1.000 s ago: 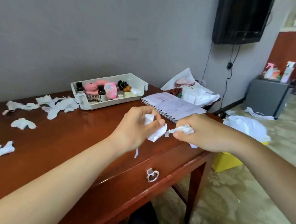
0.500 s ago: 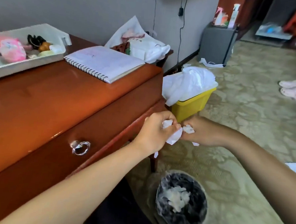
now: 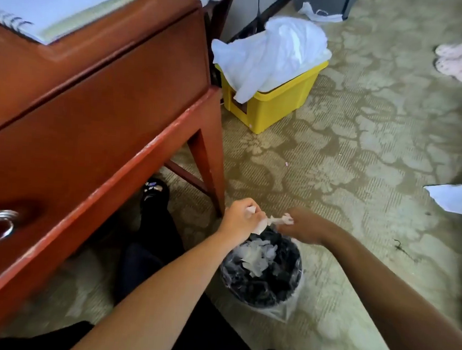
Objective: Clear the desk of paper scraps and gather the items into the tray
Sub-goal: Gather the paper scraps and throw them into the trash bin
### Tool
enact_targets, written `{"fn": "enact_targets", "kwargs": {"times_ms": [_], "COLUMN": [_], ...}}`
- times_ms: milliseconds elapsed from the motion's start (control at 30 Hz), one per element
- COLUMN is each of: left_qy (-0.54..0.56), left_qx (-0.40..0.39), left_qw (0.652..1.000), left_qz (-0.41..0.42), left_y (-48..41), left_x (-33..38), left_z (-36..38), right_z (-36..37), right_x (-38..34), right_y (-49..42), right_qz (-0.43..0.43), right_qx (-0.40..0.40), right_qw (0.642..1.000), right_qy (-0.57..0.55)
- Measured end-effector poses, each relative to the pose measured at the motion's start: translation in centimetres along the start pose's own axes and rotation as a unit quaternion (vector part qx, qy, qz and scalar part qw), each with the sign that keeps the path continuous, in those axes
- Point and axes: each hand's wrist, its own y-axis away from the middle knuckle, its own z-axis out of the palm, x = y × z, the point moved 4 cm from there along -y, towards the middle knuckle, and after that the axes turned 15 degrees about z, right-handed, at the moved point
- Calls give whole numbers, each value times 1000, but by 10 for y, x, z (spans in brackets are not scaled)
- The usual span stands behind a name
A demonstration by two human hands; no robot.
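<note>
My left hand (image 3: 241, 218) and right hand (image 3: 304, 226), each pinching crumpled paper scraps (image 3: 284, 220), have dropped since half a second ago and now hang directly over the floor bin (image 3: 284, 293).

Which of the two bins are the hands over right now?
The round black bin, with scraps inside; the yellow bin stands apart beyond the desk leg.

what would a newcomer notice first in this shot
First, the two hands meeting low in the middle: the left hand and right hand each grip white paper scraps over the far rim of a black-lined bin on the carpet, which already holds torn white pieces. Next, the bright yellow box with a white bag spilling out of it, beside the red-brown desk at the left.
</note>
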Motion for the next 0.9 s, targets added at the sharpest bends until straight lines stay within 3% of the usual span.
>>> {"fn": "enact_targets", "kwargs": {"times_ms": [133, 267, 500, 667, 900], "left_qy": [33, -9, -21, -6, -218], "left_qx": [-26, -14, 1, -95, -256], "left_qw": [998, 996, 992, 987, 940], "left_qz": [-40, -91, -125, -131, -59], "left_y": [-7, -12, -17, -14, -3], "left_x": [-35, -69, -100, -124, -126], "left_z": [28, 41, 58, 73, 63], "right_z": [52, 99, 126, 130, 122], "right_x": [14, 30, 45, 46, 46], "right_y": [-34, -65, -87, -89, -84], "right_qz": [44, 81, 126, 165, 182], "right_qx": [-39, -87, -112, -144, -128], "right_qw": [998, 993, 986, 975, 975], "right_qy": [6, 13, 8, 29, -21]}}
